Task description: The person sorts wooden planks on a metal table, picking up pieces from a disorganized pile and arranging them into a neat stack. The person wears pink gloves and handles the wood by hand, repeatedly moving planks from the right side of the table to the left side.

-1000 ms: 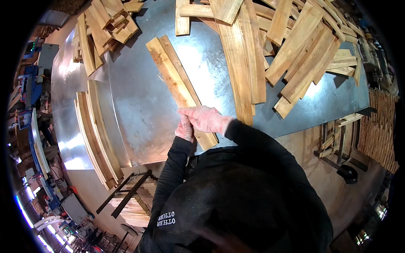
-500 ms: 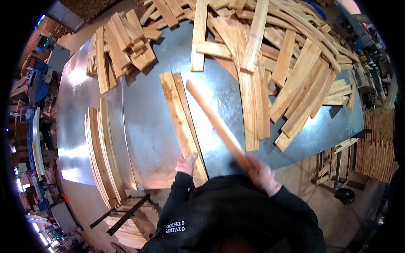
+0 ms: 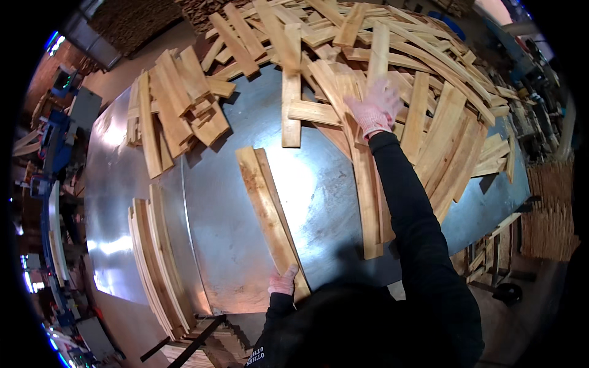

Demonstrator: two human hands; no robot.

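My left hand [image 3: 283,281], in a pinkish glove, is closed around the near end of a wooden board [image 3: 261,205] with its thumb on top. A second, narrower-looking board [image 3: 274,190] lies along its right side. Both slant away over the metal table [image 3: 215,227]. Stretched far forward, my gloved right hand [image 3: 375,109] has its fingers spread over the big pile of boards. It is over the near end of a pale board [image 3: 379,52]; whether it touches that board I cannot tell.
Loose boards [image 3: 429,129] cover the far and right parts of the table. A smaller heap [image 3: 178,98] lies at the far left, and a row of long boards [image 3: 153,257] at the left. Stacked wood [image 3: 549,208] stands beyond the right edge, near a rack [image 3: 491,251].
My right hand has let go of the board it held and moved forward over the pile. A board now lies across another at the far middle. My left hand keeps its hold.
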